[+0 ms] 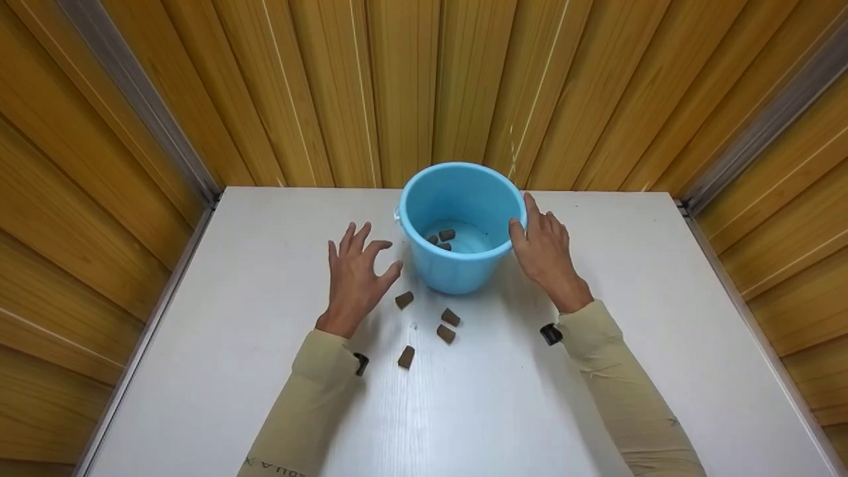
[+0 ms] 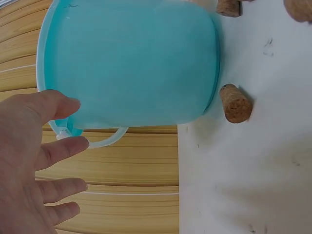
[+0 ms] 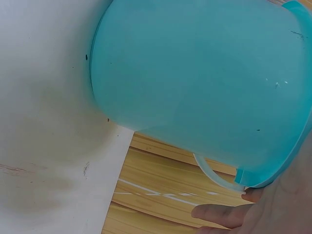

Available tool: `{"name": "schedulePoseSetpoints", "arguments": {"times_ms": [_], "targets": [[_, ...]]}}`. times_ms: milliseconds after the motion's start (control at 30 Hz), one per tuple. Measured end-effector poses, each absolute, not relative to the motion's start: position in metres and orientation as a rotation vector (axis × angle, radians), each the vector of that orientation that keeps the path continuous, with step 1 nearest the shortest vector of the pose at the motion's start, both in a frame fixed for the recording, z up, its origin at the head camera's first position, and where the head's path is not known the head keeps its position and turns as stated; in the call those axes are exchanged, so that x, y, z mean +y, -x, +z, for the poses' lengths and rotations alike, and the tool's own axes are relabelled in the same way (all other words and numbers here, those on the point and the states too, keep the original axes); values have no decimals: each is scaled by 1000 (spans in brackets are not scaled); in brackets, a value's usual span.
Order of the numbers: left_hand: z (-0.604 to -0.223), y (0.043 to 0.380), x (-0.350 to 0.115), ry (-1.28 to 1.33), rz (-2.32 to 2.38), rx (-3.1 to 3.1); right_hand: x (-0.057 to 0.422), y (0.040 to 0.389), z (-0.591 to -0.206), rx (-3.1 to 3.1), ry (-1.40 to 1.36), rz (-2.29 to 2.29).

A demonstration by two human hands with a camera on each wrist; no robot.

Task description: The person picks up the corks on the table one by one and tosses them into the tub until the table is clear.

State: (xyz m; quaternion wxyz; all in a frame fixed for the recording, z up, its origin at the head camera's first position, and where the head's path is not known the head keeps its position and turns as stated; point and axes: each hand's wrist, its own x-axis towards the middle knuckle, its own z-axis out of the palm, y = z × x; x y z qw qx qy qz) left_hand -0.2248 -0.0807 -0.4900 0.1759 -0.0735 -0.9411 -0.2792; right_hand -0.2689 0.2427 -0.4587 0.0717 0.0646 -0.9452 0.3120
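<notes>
R grip (image 1: 546,252) (bare hand): pinching rim of light-blue plastic bucket (image 1: 457,271), R side, thumb over the edge, fingers outside. L grip (image 1: 354,278) (bare hand): fingers spread, thumb & index curved toward each other w/ a gap, holding nothing, just beside bucket's L side. Bucket: 1 pc., upright nr. rear edge of white tabletop (image 1: 662,331), w/ pale carrying handle (image 2: 109,141). Tapered brown corks, loose (image 1: 406,357): 4 pcs., on tabletop in front of bucket. Corks inside (image 1: 447,234): 3 pcs. visible, on bucket floor. Surround: wood-look panelling (image 1: 401,86). Sleeves (image 1: 609,358): khaki.
</notes>
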Motion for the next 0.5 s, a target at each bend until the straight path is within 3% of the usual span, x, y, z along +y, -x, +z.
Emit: {"name": "schedulePoseSetpoints", "arguments": {"times_ms": [500], "targets": [[-514, 227, -86, 185, -869, -2723, 244, 269, -460, -2841, -195, 935]]}}
